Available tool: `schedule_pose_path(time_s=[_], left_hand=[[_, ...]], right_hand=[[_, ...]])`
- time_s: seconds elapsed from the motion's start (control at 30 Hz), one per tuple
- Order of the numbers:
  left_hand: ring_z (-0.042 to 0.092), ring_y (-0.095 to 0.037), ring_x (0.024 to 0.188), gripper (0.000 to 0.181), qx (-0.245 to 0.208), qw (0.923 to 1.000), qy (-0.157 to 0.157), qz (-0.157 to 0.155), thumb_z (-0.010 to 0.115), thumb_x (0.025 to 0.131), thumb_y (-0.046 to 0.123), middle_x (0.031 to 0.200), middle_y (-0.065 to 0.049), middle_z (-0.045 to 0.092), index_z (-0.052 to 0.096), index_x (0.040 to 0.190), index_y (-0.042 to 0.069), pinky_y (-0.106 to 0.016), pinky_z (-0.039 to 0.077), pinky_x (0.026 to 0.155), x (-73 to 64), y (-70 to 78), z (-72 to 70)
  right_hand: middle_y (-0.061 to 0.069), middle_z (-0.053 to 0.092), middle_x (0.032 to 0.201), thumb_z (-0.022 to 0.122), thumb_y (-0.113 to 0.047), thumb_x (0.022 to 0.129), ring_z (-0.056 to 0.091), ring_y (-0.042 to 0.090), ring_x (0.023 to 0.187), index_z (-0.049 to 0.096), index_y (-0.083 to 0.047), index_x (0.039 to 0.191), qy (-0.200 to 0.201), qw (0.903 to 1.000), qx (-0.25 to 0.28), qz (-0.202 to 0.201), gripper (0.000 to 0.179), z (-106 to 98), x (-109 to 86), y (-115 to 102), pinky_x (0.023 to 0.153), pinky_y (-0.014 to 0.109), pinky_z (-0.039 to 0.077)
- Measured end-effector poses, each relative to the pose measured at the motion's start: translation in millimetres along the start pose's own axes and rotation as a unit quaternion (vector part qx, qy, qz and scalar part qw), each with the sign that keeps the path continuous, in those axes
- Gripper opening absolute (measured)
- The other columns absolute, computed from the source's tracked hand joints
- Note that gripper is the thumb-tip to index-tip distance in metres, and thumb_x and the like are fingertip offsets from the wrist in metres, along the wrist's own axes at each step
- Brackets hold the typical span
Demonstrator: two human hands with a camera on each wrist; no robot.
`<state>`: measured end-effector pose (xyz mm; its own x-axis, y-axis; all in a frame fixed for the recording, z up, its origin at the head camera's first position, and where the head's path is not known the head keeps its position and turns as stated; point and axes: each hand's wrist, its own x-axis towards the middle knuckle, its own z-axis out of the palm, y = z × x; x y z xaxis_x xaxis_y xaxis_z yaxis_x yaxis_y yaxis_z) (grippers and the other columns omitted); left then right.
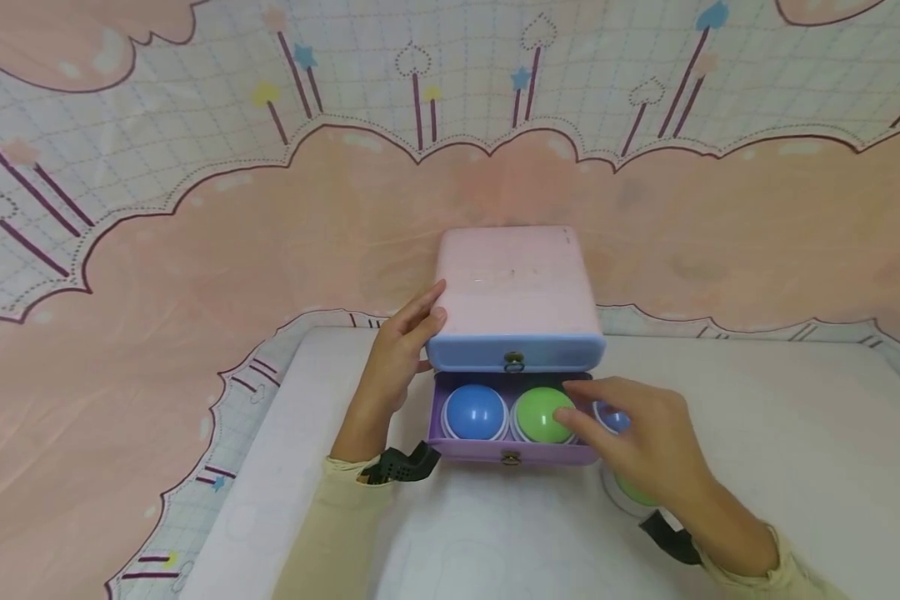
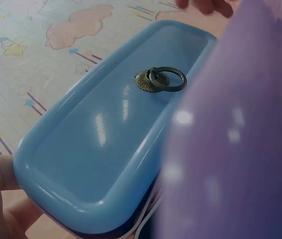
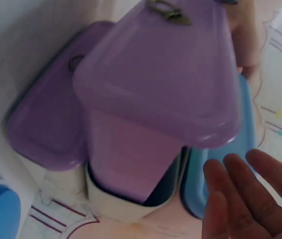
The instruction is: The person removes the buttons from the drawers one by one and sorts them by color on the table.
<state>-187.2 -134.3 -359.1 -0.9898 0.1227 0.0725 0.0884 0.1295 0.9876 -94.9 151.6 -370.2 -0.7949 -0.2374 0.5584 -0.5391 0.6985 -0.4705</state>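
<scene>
A small chest of drawers with a pink top [image 1: 517, 283] has a blue upper drawer [image 2: 96, 134], closed, with a brass ring pull. Below it, a purple drawer [image 1: 547, 454] is pulled out. Side by side in it sit a round blue-domed thing [image 1: 476, 411] and a green-domed one [image 1: 537, 415], both white-rimmed. My left hand [image 1: 397, 350] rests against the chest's left side, fingers along its edge. Over the drawer's right end reaches my right hand [image 1: 648, 437], thumb tip at the green dome's edge. In the right wrist view its fingers [image 3: 260, 194] are extended and hold nothing.
Another purple drawer [image 3: 51, 109], closed, lies under the pulled-out one. Right of the chest, partly behind my right hand, are another blue-domed piece [image 1: 612, 417] and a green one [image 1: 633, 493] on the white table [image 1: 795, 433]. A patterned cloth [image 1: 345, 225] hangs behind.
</scene>
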Motion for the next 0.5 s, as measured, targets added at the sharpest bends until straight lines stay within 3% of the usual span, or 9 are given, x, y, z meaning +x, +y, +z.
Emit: schedule_pose_path(time_s=[0.1, 0.23, 0.5], left_hand=[[0.043, -0.038, 0.147, 0.049, 0.004, 1.0000, 0.000, 0.002, 0.057, 0.103, 0.039, 0.166, 0.008, 0.034, 0.048, 0.152, 0.038, -0.069, 0.049, 0.094, 0.4, 0.6, 0.6], [0.044, -0.037, 0.146, 0.049, 0.011, 0.9999, 0.004, 0.005, 0.056, 0.104, 0.040, 0.166, 0.008, 0.034, 0.048, 0.152, 0.038, -0.069, 0.050, 0.094, 0.3, 1.2, 0.7], [0.042, -0.038, 0.147, 0.049, 0.011, 0.9999, 0.003, 0.001, 0.056, 0.104, 0.041, 0.166, 0.009, 0.033, 0.048, 0.152, 0.039, -0.069, 0.049, 0.095, 0.2, -0.1, 0.8]], right_hand=[[0.001, 0.080, 0.103, 0.088, -0.033, 0.078, 0.077, 0.019, 0.089, 0.080, -0.013, 0.110, -0.024, 0.9989, -0.039, -0.010, 0.038, 2.6, 3.5, 7.4, 0.076, 0.041, 0.062], [0.000, 0.081, 0.099, 0.089, -0.043, 0.075, 0.067, 0.010, 0.073, 0.081, -0.016, 0.110, -0.053, 0.9958, -0.070, -0.024, 0.046, 7.4, 7.0, 17.7, 0.071, 0.038, 0.059], [-0.007, 0.079, 0.087, 0.087, -0.054, 0.073, 0.053, 0.004, 0.062, 0.081, -0.017, 0.106, -0.087, 0.9899, -0.083, -0.077, 0.050, 15.0, 14.0, 32.0, 0.065, 0.031, 0.053]])
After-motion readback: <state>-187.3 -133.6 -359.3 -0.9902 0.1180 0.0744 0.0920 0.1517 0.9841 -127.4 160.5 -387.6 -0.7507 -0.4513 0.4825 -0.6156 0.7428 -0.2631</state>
